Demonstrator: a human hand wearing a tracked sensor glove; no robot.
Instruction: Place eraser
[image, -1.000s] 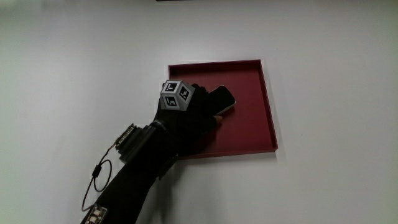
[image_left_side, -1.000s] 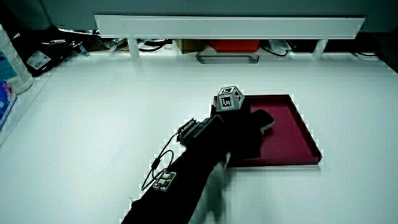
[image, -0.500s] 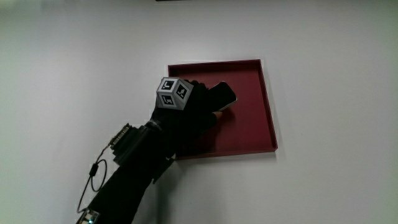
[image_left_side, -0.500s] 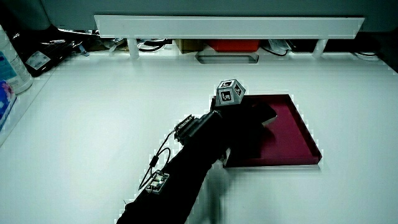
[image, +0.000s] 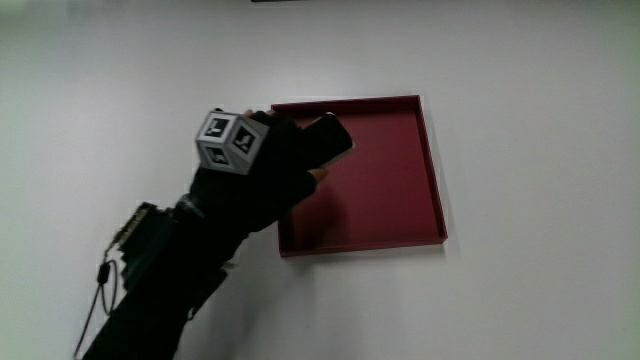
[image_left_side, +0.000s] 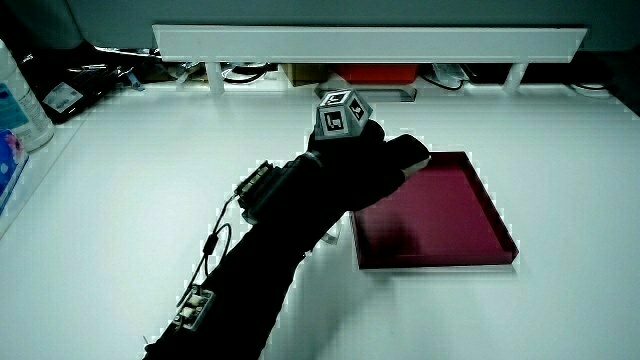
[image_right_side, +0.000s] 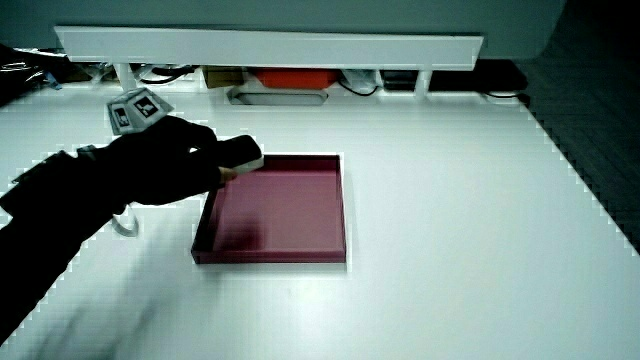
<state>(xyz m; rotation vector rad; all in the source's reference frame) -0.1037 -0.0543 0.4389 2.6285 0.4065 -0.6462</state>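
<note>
The hand (image: 268, 160) was closed around the eraser (image: 327, 138), holding it raised over the corner of the red tray (image: 432, 170) farthest from the person, so the placing looked unfinished, and the next move would call for setting it down and letting go.

dark red tray (image: 432, 170), black glove (image: 255, 175), white table (image: 530, 120)
</note>
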